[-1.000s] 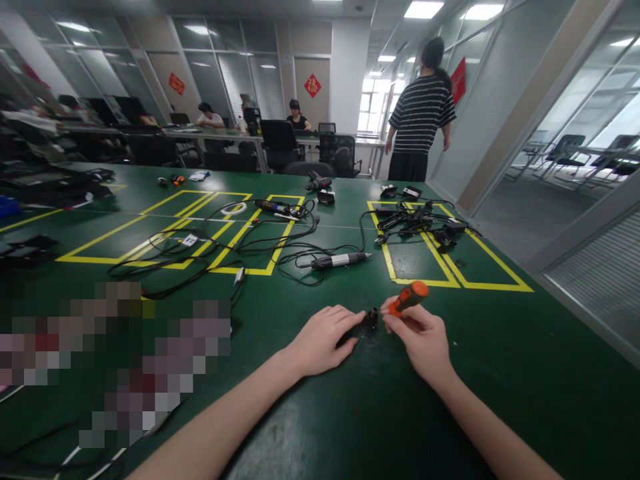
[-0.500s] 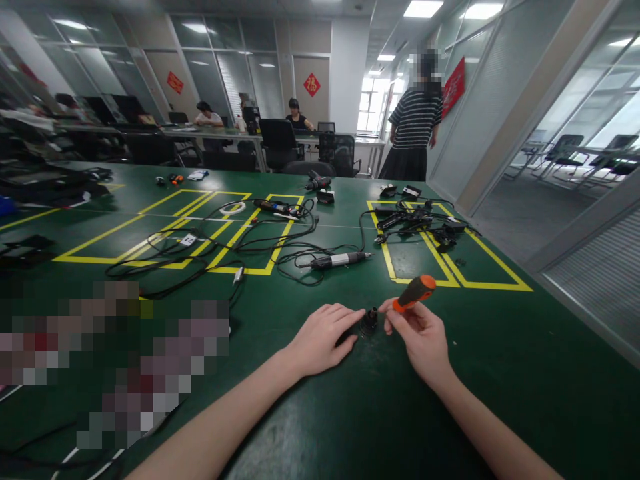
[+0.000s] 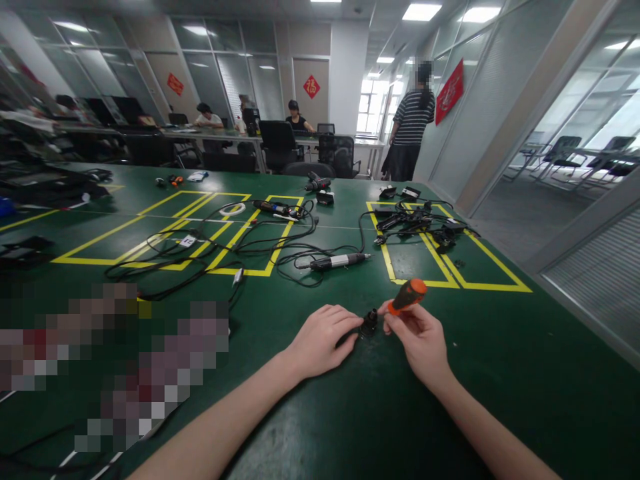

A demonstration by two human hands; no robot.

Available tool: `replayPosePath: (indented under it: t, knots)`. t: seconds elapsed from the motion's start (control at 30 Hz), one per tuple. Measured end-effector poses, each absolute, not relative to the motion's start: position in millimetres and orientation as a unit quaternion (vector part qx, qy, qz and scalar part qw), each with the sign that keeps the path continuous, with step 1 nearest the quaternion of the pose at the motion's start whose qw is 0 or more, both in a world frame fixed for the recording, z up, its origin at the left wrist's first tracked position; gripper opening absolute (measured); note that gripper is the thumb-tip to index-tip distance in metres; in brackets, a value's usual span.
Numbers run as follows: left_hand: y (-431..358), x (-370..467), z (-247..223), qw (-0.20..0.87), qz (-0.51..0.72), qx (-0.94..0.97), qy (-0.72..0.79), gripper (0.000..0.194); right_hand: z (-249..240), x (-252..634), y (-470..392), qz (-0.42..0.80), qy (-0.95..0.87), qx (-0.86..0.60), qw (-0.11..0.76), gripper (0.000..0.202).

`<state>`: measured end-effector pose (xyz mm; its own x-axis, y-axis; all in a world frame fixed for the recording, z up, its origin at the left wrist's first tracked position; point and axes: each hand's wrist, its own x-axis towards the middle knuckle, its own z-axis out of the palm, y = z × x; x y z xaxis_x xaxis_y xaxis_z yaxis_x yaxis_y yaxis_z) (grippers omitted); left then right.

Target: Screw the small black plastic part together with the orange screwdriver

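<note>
A small black part (image 3: 369,324), wide at its base and narrow on top, stands on the green table (image 3: 310,420). My left hand (image 3: 325,339) rests on the table, its fingertips and thumb pressed to the part's left side. On the other side, my right hand (image 3: 417,337) pinches an orange and black screwdriver (image 3: 409,295) low on its handle. The handle tilts up and to the right. The screwdriver's shaft is hidden by the fingers or too small to make out, close beside the part's top.
Beyond the hands lies a grey and black electric screwdriver (image 3: 340,261) with its cable. Tangled black cables and tools (image 3: 410,220) lie by yellow tape outlines (image 3: 425,283). A drill (image 3: 317,182) is farther back. A person in a striped top (image 3: 413,120) stands past the table.
The screwdriver handle has shifted slightly left and down, with my right hand still pinching it. My left hand stays at the black part. The person in the background has moved away.
</note>
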<state>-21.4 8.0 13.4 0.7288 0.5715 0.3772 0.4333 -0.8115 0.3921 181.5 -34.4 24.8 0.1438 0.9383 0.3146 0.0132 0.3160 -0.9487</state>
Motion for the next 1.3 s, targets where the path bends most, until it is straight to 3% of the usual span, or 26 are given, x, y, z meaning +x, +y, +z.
replayPosePath:
  t: [1.3]
  knots:
    - [8.3, -23.0, 12.0, 0.168, 0.226, 0.916, 0.287, 0.026, 25.4, 177.3, -33.0, 0.430, -0.518, -0.414, 0.613, 0.020]
